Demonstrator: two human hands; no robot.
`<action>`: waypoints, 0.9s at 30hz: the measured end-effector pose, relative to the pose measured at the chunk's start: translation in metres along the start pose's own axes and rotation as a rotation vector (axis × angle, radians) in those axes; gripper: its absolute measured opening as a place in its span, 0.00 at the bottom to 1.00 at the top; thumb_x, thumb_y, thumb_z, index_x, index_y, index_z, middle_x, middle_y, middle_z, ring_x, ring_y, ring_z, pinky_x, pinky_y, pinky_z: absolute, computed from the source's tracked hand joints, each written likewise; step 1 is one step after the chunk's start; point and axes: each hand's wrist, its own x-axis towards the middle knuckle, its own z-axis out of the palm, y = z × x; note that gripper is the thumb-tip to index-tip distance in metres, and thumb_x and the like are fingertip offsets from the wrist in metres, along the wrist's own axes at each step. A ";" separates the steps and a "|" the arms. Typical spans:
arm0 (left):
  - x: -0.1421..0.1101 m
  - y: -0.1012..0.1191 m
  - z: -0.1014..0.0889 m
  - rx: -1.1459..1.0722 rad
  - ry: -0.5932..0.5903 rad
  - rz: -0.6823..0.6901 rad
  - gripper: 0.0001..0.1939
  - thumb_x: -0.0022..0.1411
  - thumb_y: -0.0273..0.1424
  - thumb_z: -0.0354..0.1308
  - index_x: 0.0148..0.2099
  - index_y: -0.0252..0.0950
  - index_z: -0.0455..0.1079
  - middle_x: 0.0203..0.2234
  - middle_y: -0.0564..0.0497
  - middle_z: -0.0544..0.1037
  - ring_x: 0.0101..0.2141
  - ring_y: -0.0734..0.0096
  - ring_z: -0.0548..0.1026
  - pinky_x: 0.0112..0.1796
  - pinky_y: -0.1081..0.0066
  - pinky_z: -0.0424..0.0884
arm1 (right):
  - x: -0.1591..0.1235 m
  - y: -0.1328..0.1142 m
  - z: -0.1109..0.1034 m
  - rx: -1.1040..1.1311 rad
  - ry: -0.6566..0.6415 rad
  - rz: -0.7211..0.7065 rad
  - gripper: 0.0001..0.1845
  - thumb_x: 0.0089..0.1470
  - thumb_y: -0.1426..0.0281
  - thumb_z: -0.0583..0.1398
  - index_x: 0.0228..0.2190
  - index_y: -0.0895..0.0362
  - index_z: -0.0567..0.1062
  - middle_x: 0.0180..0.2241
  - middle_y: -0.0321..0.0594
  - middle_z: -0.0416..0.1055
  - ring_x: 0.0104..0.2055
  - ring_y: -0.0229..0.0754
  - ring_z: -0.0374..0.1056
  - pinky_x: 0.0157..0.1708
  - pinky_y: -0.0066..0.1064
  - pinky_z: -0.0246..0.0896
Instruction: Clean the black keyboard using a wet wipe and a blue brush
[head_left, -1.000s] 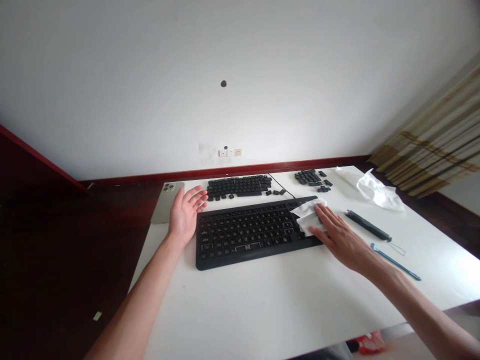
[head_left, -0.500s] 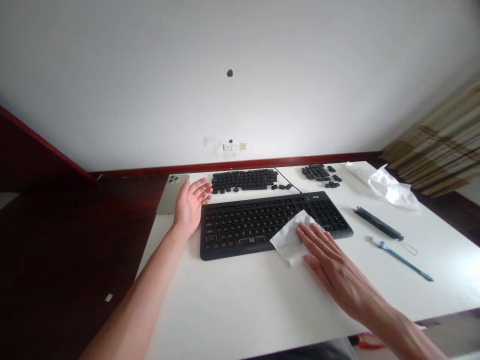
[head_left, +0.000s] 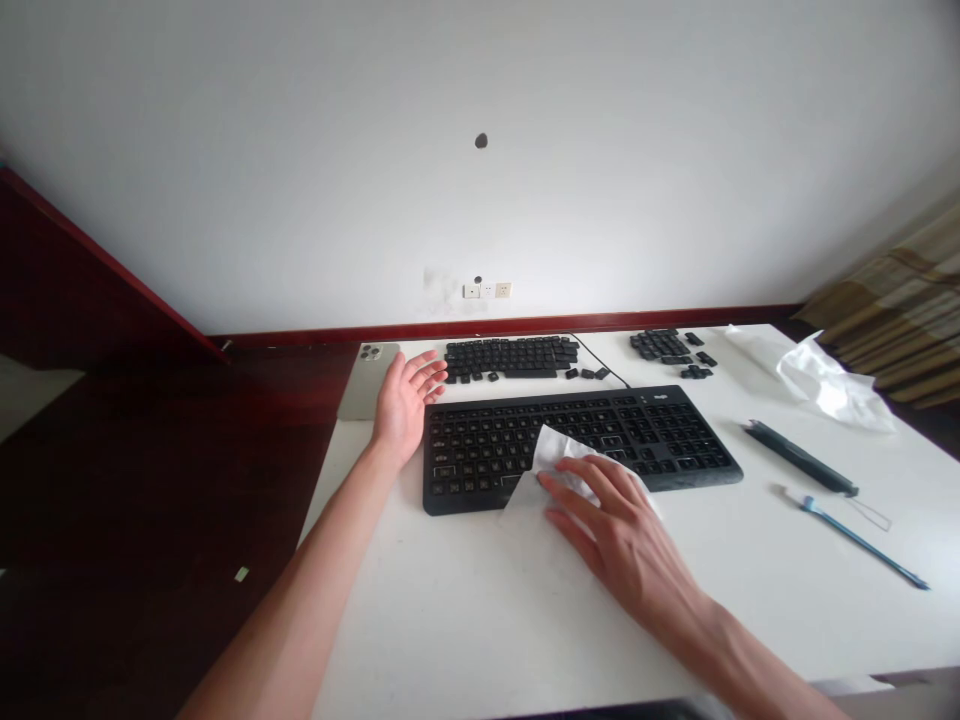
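A black keyboard (head_left: 517, 415) with its keycaps off lies across the white table. My right hand (head_left: 611, 510) has its fingers bent over a thin white wipe (head_left: 555, 445), which is draped over the keyboard's front edge below the middle key rows. Part of the wipe is hidden under that hand. My left hand (head_left: 403, 405) is beside the keyboard's upper left corner, palm turned inward, fingers loosely apart and nothing in them. Behind it a phone (head_left: 367, 385) lies near the table's left edge.
Loose keycaps (head_left: 514, 355) sit in rows behind the keyboard, with a second group (head_left: 660, 345) farther right. On the right are a dark slim tool (head_left: 799, 455) with a wire loop, a blue brush (head_left: 862, 540) and a crumpled white wrapper (head_left: 832, 380). A cable (head_left: 600, 360) runs backward.
My right hand has slid left along the keyboard with the wipe, and its fingers are more bent. My left hand stays beside the keyboard. The whole view has shifted slightly.
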 end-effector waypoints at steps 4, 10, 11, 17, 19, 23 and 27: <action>0.000 0.000 0.000 0.009 -0.006 -0.001 0.29 0.70 0.53 0.53 0.52 0.35 0.79 0.49 0.41 0.81 0.47 0.60 0.77 0.44 0.66 0.71 | 0.011 -0.005 0.002 0.106 -0.015 0.033 0.13 0.68 0.68 0.62 0.51 0.57 0.80 0.47 0.48 0.77 0.48 0.52 0.72 0.45 0.44 0.75; -0.001 0.000 0.001 0.012 -0.012 0.004 0.28 0.70 0.53 0.52 0.51 0.36 0.79 0.49 0.41 0.81 0.47 0.61 0.78 0.44 0.66 0.70 | 0.016 0.007 -0.004 0.118 -0.093 0.089 0.11 0.67 0.65 0.64 0.47 0.55 0.82 0.43 0.45 0.76 0.43 0.50 0.72 0.39 0.41 0.74; -0.001 0.000 0.001 0.016 -0.013 0.005 0.28 0.70 0.53 0.52 0.51 0.36 0.79 0.49 0.41 0.81 0.47 0.60 0.78 0.44 0.66 0.70 | 0.014 0.008 -0.004 0.109 -0.096 0.092 0.11 0.67 0.64 0.64 0.47 0.55 0.82 0.43 0.46 0.76 0.43 0.50 0.72 0.39 0.41 0.74; -0.001 0.000 0.001 0.016 -0.021 0.010 0.27 0.70 0.53 0.53 0.51 0.36 0.79 0.49 0.41 0.81 0.48 0.60 0.78 0.45 0.65 0.70 | 0.007 0.003 0.000 0.064 -0.046 0.062 0.15 0.70 0.66 0.60 0.53 0.57 0.81 0.43 0.47 0.74 0.42 0.49 0.71 0.38 0.42 0.73; -0.002 0.000 0.001 0.015 -0.019 0.008 0.27 0.70 0.53 0.53 0.51 0.36 0.79 0.49 0.41 0.81 0.48 0.60 0.77 0.45 0.65 0.70 | 0.008 0.000 0.001 0.086 -0.063 0.061 0.15 0.70 0.67 0.60 0.53 0.57 0.81 0.40 0.46 0.74 0.40 0.48 0.70 0.36 0.40 0.72; -0.002 0.001 0.002 0.014 -0.013 0.007 0.27 0.70 0.53 0.53 0.50 0.36 0.79 0.49 0.41 0.81 0.48 0.60 0.77 0.45 0.65 0.71 | 0.011 0.006 -0.004 0.075 -0.104 0.085 0.13 0.68 0.65 0.62 0.50 0.55 0.83 0.38 0.44 0.74 0.39 0.48 0.71 0.35 0.41 0.72; -0.002 0.001 0.002 0.028 -0.015 0.009 0.27 0.69 0.54 0.54 0.51 0.36 0.79 0.49 0.40 0.81 0.48 0.59 0.77 0.45 0.64 0.71 | 0.011 0.009 -0.005 0.078 -0.099 0.085 0.14 0.68 0.64 0.62 0.50 0.56 0.82 0.38 0.44 0.75 0.38 0.48 0.72 0.35 0.41 0.73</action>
